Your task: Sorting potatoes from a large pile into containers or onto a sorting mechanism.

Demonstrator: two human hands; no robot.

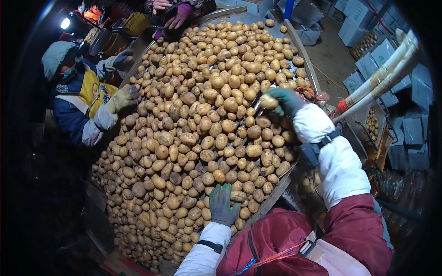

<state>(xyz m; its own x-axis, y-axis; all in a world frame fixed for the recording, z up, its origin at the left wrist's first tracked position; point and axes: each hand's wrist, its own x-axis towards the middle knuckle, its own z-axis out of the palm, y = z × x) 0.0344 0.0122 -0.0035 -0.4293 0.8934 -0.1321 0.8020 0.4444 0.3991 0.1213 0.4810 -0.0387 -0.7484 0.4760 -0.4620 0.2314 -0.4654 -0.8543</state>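
A broad heap of potatoes (184,138), many with soil on them, covers a sloping table. My right hand (288,102), in a green and grey glove, is closed round a pale potato (268,102) above the right side of the heap. Just below that potato is a thin, shiny strip that I cannot identify. My left hand (223,206), gloved alike, rests on the potatoes near the table's close edge, fingers stretched out and pointing away from me. It grips nothing that I can see.
A raised wooden rim (304,57) borders the table at right. One co-worker (85,92) stands at the left, gloves at the heap; another person's purple-gloved hand (178,16) is at the far end. White pipes (382,76) slant in at right, with stacked white boxes (357,14) behind.
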